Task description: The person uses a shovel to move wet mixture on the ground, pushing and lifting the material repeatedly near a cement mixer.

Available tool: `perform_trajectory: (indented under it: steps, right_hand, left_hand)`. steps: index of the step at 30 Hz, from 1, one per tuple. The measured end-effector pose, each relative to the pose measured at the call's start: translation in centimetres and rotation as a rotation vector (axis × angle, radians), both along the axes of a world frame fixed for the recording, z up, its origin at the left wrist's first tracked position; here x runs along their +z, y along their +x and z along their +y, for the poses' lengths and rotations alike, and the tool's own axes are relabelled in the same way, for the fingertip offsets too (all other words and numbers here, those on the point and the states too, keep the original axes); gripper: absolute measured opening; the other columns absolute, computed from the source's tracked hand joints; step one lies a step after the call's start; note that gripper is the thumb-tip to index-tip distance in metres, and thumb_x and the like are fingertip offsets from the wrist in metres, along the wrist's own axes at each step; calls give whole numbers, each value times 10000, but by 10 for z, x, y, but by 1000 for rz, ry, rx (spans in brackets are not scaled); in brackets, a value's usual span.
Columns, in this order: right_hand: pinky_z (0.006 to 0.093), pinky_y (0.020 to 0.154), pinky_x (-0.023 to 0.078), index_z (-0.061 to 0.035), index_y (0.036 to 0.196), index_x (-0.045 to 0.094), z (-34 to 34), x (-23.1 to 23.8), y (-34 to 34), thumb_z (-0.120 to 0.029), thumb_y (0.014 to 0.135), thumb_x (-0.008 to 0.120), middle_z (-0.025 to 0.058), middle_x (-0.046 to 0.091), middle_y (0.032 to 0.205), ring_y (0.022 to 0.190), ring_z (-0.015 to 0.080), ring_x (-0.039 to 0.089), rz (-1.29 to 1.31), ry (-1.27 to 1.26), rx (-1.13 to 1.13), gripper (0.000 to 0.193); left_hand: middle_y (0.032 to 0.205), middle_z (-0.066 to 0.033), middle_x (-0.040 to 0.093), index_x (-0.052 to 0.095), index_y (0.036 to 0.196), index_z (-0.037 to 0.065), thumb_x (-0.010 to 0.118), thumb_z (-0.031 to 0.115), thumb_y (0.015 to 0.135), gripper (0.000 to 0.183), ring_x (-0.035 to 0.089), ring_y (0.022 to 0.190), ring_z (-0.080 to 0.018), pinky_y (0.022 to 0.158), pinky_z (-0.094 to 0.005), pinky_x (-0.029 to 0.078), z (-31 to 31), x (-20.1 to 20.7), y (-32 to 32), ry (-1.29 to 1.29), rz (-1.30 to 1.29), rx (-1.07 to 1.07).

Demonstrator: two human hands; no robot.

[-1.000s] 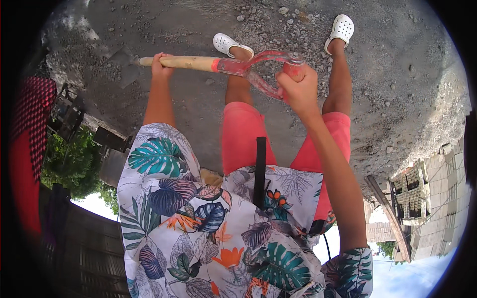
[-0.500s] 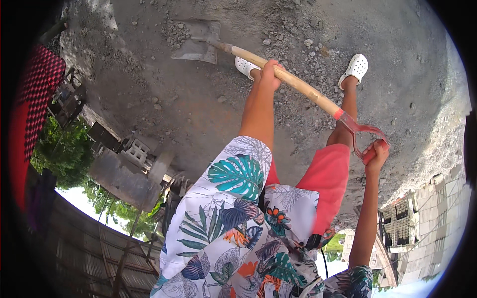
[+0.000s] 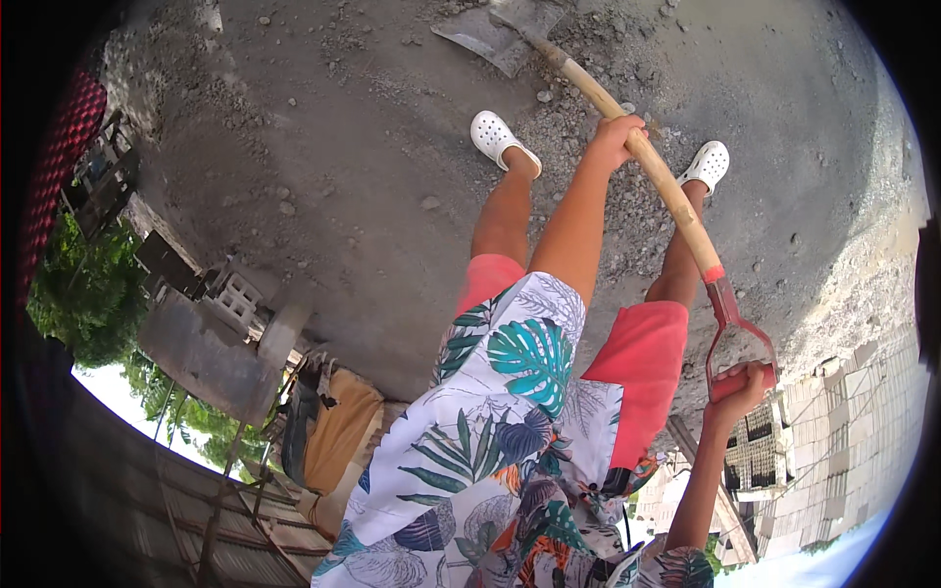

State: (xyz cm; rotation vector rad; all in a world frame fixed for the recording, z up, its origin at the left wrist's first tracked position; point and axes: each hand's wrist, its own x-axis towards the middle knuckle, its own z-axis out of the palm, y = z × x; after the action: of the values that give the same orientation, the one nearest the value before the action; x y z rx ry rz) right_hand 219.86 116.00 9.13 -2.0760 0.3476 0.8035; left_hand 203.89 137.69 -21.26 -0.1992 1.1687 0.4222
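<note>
A shovel [image 3: 676, 201] with a pale wooden shaft slants across the view from the far middle to the near right. My left hand [image 3: 618, 140] is closed around the shaft, about midway along the wood. At the near end, my right hand [image 3: 742, 390] grips the crossbar of the red D-shaped handle [image 3: 723, 306]. The grey metal blade [image 3: 480, 41] is at the top edge of the view, partly cut off, over the gravelly ground. Its visible face looks mostly bare.
Loose grey gravel [image 3: 578, 162] lies around my feet in white clogs [image 3: 500, 140]. Hollow blocks [image 3: 233, 299] and a barrel-like grey object [image 3: 211, 355] stand at the left. Stacked grey blocks [image 3: 833, 446] line the right. A red-and-black checkered cloth [image 3: 64, 162] hangs far left.
The blade has swung right and farther away, and the small gravel heap on it is gone from sight. My left hand has shifted right; my right hand has come nearer to my body.
</note>
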Motion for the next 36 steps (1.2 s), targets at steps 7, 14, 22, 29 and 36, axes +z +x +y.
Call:
perform_trajectory:
  steps: [7, 14, 22, 29, 36]
  right_hand:
    - [252, 445, 397, -38, 776, 433, -4, -34, 53, -144, 771, 468, 59, 430, 578, 464, 151, 438, 34, 166, 234, 112]
    - [252, 414, 392, -3, 722, 468, 7, -62, 10, -83, 721, 499, 75, 487, 559, 433, 145, 470, 87, 239, 168, 85]
    - [253, 410, 397, 12, 674, 493, -31, -84, 31, -111, 710, 528, 76, 506, 554, 424, 147, 488, 201, 149, 203, 133]
    - [258, 386, 394, 6, 757, 492, -103, -75, 65, -156, 723, 523, 82, 495, 575, 404, 160, 466, 182, 2, 46, 168]
    - [284, 376, 403, 4, 760, 479, -130, -13, 134, -166, 735, 527, 85, 486, 553, 399, 172, 470, -84, -93, 74, 179]
  left_hand:
    - [782, -124, 515, 463, 869, -8, 575, 64, 750, 178, 530, 713, -238, 658, -386, 483, 14, -10, 22, 15, 75, 95]
    - [792, -102, 493, 423, 925, 16, 575, 49, 741, 241, 514, 729, -228, 716, -389, 467, 32, -9, -64, 80, 168, 85]
    - [766, -94, 478, 441, 862, 14, 556, 6, 756, 157, 492, 688, -211, 687, -350, 464, -13, 26, -96, -98, 452, 91]
    - [765, -83, 483, 416, 928, 21, 565, 51, 759, 227, 503, 695, -207, 667, -368, 467, -85, -7, -28, -176, 388, 26]
    - [742, -100, 486, 383, 926, -16, 588, 5, 707, 300, 533, 651, -198, 573, -337, 468, -132, -5, 107, -104, 74, 145]
